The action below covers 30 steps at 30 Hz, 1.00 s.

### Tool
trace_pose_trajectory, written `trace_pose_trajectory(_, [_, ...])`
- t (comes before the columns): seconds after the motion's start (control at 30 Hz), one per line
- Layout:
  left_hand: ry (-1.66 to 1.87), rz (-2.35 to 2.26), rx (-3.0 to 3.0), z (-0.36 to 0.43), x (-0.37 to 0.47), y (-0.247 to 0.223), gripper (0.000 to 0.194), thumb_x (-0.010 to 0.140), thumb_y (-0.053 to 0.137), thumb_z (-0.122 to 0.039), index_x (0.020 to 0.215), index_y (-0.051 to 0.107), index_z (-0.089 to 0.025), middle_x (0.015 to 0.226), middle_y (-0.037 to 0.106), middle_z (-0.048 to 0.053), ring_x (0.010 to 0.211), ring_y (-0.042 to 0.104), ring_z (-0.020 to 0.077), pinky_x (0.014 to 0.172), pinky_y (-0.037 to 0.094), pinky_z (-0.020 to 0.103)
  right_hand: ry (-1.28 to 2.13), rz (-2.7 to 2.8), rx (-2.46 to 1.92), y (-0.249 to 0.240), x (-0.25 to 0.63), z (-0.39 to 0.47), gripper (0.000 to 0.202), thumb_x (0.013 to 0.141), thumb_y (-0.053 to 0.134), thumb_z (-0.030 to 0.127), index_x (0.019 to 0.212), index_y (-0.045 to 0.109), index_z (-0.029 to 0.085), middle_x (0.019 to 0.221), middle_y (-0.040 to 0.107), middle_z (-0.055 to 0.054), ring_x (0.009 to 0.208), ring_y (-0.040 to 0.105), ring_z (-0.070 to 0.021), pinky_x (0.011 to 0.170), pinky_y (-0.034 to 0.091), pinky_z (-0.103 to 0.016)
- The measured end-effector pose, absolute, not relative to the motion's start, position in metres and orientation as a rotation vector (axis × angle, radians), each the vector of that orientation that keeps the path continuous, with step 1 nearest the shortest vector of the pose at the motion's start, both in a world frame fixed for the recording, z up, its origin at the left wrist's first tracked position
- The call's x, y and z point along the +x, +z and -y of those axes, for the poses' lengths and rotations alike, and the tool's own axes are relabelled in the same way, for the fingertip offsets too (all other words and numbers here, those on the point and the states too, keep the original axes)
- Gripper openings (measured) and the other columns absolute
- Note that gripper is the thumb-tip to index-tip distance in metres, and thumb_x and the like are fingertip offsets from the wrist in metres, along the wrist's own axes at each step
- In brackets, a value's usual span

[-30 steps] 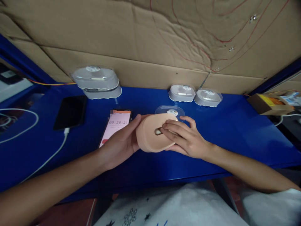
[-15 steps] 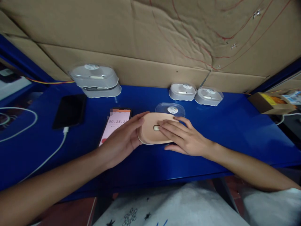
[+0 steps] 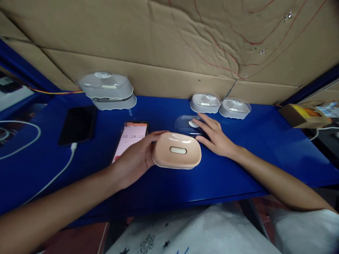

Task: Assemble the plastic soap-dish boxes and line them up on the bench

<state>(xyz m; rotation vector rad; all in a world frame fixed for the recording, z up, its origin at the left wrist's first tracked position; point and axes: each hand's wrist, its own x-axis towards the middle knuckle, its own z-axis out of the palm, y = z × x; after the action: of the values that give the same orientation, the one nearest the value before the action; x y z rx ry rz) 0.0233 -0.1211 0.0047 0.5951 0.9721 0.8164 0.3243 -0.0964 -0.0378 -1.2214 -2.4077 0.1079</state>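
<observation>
My left hand (image 3: 143,150) grips the left end of a peach oval plastic box (image 3: 161,155), held tilted above the blue table. A cream bar sits in a slot in the middle of the box's smooth top. Just behind it, a clear plastic cover (image 3: 182,124) with a round white sticker lies on the table. Over the right part of that cover is my right hand (image 3: 215,135), its fingers spread and the thumb apart. The fingertips overlap the cover and sticker; whether they press on it I cannot tell.
Two grey oval boxes (image 3: 205,103) with clear covers stand at the back right. Similar boxes (image 3: 108,88) are stacked at back left. A phone (image 3: 131,137) showing a timer and a dark phone (image 3: 78,125) on a white cable lie left. A cardboard box (image 3: 296,116) is far right.
My right hand has left the top of the peach box and moved up and back over the clear cover. The box has come slightly lower and nearer in my left hand.
</observation>
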Motion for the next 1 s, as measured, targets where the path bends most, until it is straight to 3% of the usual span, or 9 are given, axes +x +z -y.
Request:
trace_pose_trajectory(0.2, [0.802, -0.970, 0.599, 0.123, 0.024, 0.006, 0.018, 0.096, 0.068, -0.024, 0.107, 0.083, -0.023, 0.110, 0.080, 0.004, 0.095, 0.071, 0.0202, 0.069, 0.061, 0.024, 0.192, 2.326, -1.276, -0.037, 0.323, 0.097, 0.058, 0.111, 0.046, 0.052, 0.163, 0.046, 0.025, 0.166, 0.049, -0.016, 0.157, 0.042, -0.0345, 0.126, 0.037, -0.064])
trace_pose_trajectory(0.37, [0.814, -0.903, 0.613, 0.124, 0.023, 0.007, 0.023, 0.101, 0.066, -0.025, 0.120, 0.078, -0.024, 0.121, 0.077, 0.005, 0.103, 0.072, 0.0209, 0.074, 0.062, 0.026, 0.439, 2.143, -1.104, -0.026, 0.313, 0.113, 0.051, 0.115, 0.037, 0.044, 0.165, 0.040, 0.035, 0.165, 0.053, -0.007, 0.153, 0.049, -0.0253, 0.127, 0.042, -0.056])
trace_pose_trajectory(0.53, [0.869, -0.830, 0.595, 0.122, 0.023, 0.005, 0.021, 0.105, 0.063, -0.032, 0.120, 0.076, -0.024, 0.134, 0.075, 0.006, 0.116, 0.071, 0.0232, 0.083, 0.063, 0.027, 0.317, 2.364, -0.856, -0.023, 0.299, 0.129, 0.062, 0.112, 0.047, 0.045, 0.170, 0.031, 0.030, 0.168, 0.046, -0.013, 0.159, 0.039, -0.0302, 0.130, 0.036, -0.059])
trace_pose_trajectory(0.7, [0.861, -0.769, 0.600, 0.122, 0.023, 0.003, 0.025, 0.107, 0.061, -0.035, 0.123, 0.077, -0.025, 0.135, 0.076, 0.007, 0.123, 0.070, 0.0270, 0.086, 0.064, 0.030, 0.207, 2.436, -0.821, -0.025, 0.298, 0.130, 0.071, 0.108, 0.057, 0.043, 0.171, 0.026, 0.032, 0.166, 0.046, -0.014, 0.156, 0.041, -0.0335, 0.127, 0.039, -0.062])
trace_pose_trajectory(1.0, [0.867, -0.790, 0.626, 0.123, 0.023, 0.004, 0.026, 0.103, 0.069, -0.036, 0.125, 0.076, -0.025, 0.137, 0.075, 0.007, 0.127, 0.069, 0.0262, 0.093, 0.062, 0.031, 0.066, 2.495, -0.764, -0.028, 0.301, 0.126, 0.074, 0.109, 0.056, 0.043, 0.173, 0.020, 0.031, 0.165, 0.046, -0.016, 0.157, 0.041, -0.0357, 0.126, 0.041, -0.062])
